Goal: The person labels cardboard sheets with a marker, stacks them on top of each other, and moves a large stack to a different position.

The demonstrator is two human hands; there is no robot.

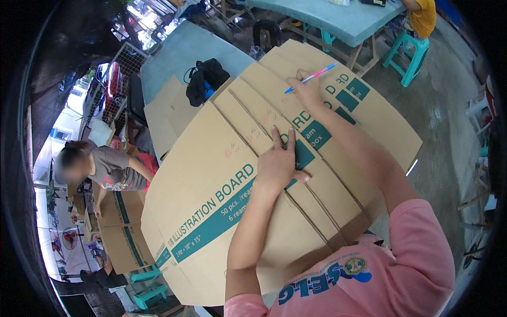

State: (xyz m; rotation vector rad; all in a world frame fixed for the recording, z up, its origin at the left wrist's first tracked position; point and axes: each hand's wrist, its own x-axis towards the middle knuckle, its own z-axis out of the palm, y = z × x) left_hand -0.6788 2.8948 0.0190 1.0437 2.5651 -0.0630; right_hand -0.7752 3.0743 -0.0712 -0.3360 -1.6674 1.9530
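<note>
A stack of flattened brown cardboard boxes point(195, 174), printed with green bands and lettering, lies in overlapping layers before me. My left hand point(276, 164) rests flat on the layers near the middle, fingers spread, with nothing held. Farther off and to the right, my right hand point(307, 96) is closed around a blue and pink pen point(321, 72). The pen lies slantwise over the upper layers, its blue lower end toward the left. Faint reddish handwriting shows on several layers left of my hands. Whether the pen touches the cardboard I cannot tell.
A black bag point(207, 79) sits on a pale blue table point(171, 55) beyond the stack. Another blue table point(338, 18) and a teal stool point(406, 58) with a seated person stand at the far right. Another person point(119, 166) stands at the left beside more cardboard point(119, 243).
</note>
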